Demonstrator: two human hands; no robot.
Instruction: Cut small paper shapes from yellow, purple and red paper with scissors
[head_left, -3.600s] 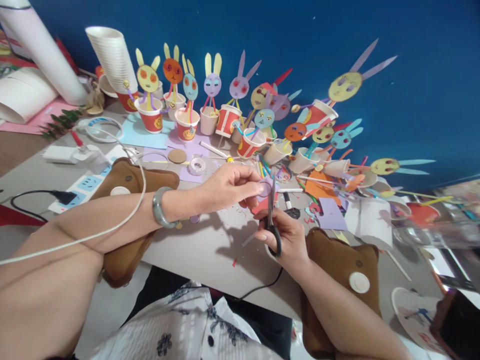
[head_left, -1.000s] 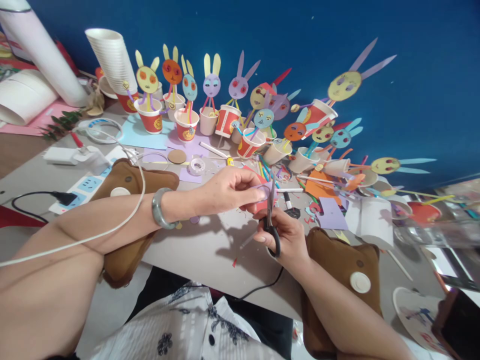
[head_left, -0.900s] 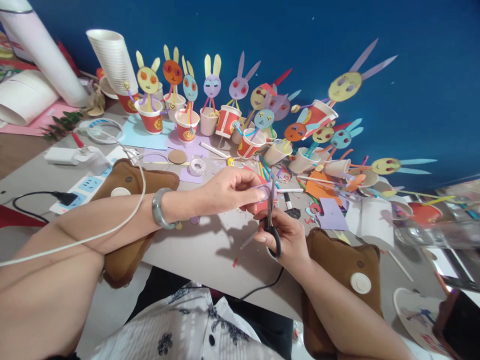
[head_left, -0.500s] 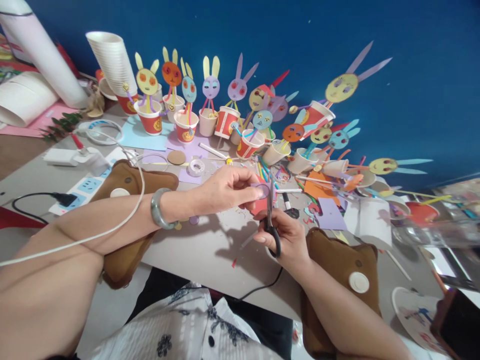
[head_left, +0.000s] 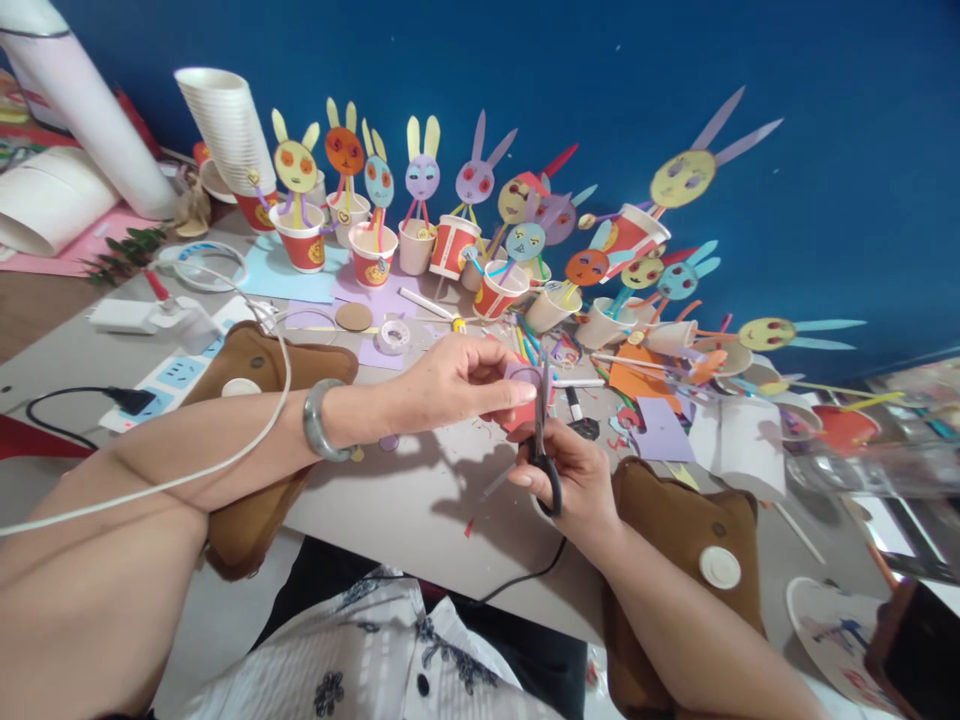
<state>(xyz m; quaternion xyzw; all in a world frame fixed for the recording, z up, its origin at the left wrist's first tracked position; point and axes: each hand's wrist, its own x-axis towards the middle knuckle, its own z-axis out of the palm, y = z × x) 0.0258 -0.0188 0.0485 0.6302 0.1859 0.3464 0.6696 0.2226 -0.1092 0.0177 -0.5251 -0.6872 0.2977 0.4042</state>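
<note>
My left hand (head_left: 465, 380) pinches a small piece of purple paper (head_left: 523, 373) with a dark curved line drawn on it. In my right hand (head_left: 577, 475) is a pair of scissors (head_left: 544, 420) with black handles, its blades pointing up and away from me. The blades stand at the right edge of the paper; whether they are cutting into it I cannot tell. Both hands are above the middle of the table. Behind the paper lies a red piece of paper (head_left: 517, 410), partly hidden by my fingers.
Several paper cups with rabbit-faced paper figures (head_left: 422, 178) line the blue wall. A power strip (head_left: 176, 375) and a white cable lie left. Brown cushions (head_left: 690, 520) are under both forearms. Purple paper (head_left: 665, 430), orange paper (head_left: 637, 372) and pens lie to the right.
My left thumb has shifted slightly right along the purple paper, and the paper's angle differs a little. The scissors stay almost in the same place.
</note>
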